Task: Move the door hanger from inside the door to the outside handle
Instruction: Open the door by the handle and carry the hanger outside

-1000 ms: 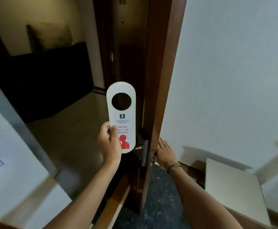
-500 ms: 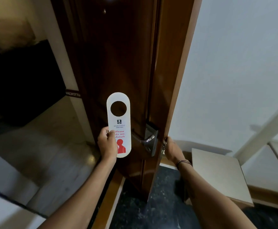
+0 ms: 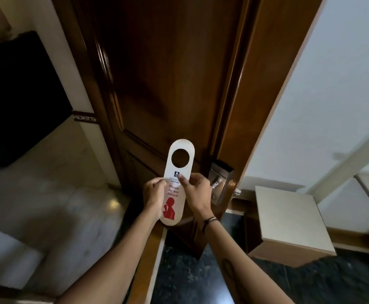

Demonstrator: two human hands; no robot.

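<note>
A white door hanger (image 3: pixel 174 194) with a round hole at its top and red "Please do not disturb" print stands upright in front of the dark wooden door (image 3: pixel 168 73). My left hand (image 3: pixel 154 193) grips its left edge. My right hand (image 3: pixel 197 191) pinches its right edge, thumb on the front. Just right of my right hand is the metal lock plate with the outside lever handle (image 3: pixel 217 184), partly hidden by my fingers. The hanger is apart from the handle.
The door stands ajar, its edge (image 3: pixel 256 106) facing me. A pale square stool or box (image 3: pixel 288 220) sits on the dark floor to the right, under a white wall (image 3: pixel 332 84). A glossy marble floor (image 3: pixel 58 183) lies to the left.
My right hand left the door's edge and came onto the hanger, so both hands hold it now. My view shifted closer to the door's outer face and the handle.
</note>
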